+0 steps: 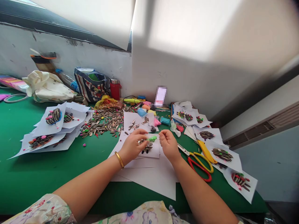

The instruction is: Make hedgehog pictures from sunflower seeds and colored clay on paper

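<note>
My left hand [135, 145], with a gold bangle on its wrist, grips one side of a small clear bag holding something bright green [153, 138], perhaps soft clay. The fingers of my right hand [168, 143] are pinched together at the bag's other end. Right below the bag lies a white paper card [154, 153] bearing striped sunflower seeds [146, 149] set in a cluster, partly covered by my left fingers. Blank white sheets [158, 182] are under the card. Another white sheet [139, 117] with a few loose seeds lies just beyond my hands.
Red-and-yellow-handled scissors [201, 166] and a yellow cutter [206, 151] lie right of my right hand. Seed-decorated cards are stacked left [50, 132] and right [225, 154]. Behind are a sunflower seed pile [106, 119], coloured clay packets [165, 120], a red bottle [115, 89] and a striped bag [92, 85].
</note>
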Motion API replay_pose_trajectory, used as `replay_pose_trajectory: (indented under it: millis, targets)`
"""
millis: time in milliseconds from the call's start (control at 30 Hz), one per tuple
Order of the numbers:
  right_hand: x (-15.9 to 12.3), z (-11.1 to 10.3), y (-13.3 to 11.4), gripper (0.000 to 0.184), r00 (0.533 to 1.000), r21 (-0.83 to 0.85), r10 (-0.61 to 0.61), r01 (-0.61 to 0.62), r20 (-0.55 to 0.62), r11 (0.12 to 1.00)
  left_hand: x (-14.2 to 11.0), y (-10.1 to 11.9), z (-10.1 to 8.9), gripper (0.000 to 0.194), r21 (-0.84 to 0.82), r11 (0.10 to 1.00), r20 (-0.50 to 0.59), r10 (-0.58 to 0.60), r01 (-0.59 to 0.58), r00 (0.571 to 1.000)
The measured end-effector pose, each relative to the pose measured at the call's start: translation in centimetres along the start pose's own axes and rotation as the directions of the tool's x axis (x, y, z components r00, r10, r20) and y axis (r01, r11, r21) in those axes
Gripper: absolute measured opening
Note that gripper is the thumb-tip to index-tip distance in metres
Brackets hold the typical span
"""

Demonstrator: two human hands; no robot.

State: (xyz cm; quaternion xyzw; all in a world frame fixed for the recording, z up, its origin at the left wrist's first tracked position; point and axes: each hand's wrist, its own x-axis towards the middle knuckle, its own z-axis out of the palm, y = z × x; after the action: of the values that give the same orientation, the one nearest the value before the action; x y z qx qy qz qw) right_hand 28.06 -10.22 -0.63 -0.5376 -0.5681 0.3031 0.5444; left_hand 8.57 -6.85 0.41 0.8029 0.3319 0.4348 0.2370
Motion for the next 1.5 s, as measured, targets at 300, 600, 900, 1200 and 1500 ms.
replay_pose_trajectory:
  millis: [300, 600, 900, 1200, 1500]
  targets:
    - [1.8, -2.2, 2.0, 0.024, 0.982, 0.087, 0.058, -0.042, -0.181, 0.995, 0.3, -1.3, -0.5, 0.019, -0.258, 0.941, -0.032, -0.236, 0.22, 0.971]
    - [3.0, -5.0, 3.6, 0.036, 0.989, -0.601, -0.073, -0.018, -0.127, 0.799, 0.6, -1.1, -0.2, 0.038, -0.58, 0.692, 0.113, -0.454, 0.43, 0.884]
    - [-0.1, -0.8, -0.6, 0.043, 0.93, -0.333, -0.319, 0.363, 0.181, 0.87, 0.0, -0.7, 0.2, 0.017, -0.277, 0.936, 0.06, -0.208, 0.216, 0.976]
    - [-0.5, 0.4, -0.8, 0.02, 0.934, -0.155, -0.273, 0.312, 0.229, 0.937, -0.4, 0.2, 0.3, 0.021, -0.238, 0.961, 0.123, -0.118, 0.145, 0.985]
    - [-0.8, 1.0, -1.1, 0.014, 0.938, -0.132, -0.252, 0.288, 0.238, 0.949, -0.2, 0.1, -0.1, 0.006, -0.093, 0.994, 0.0, 0.064, -0.064, 0.998]
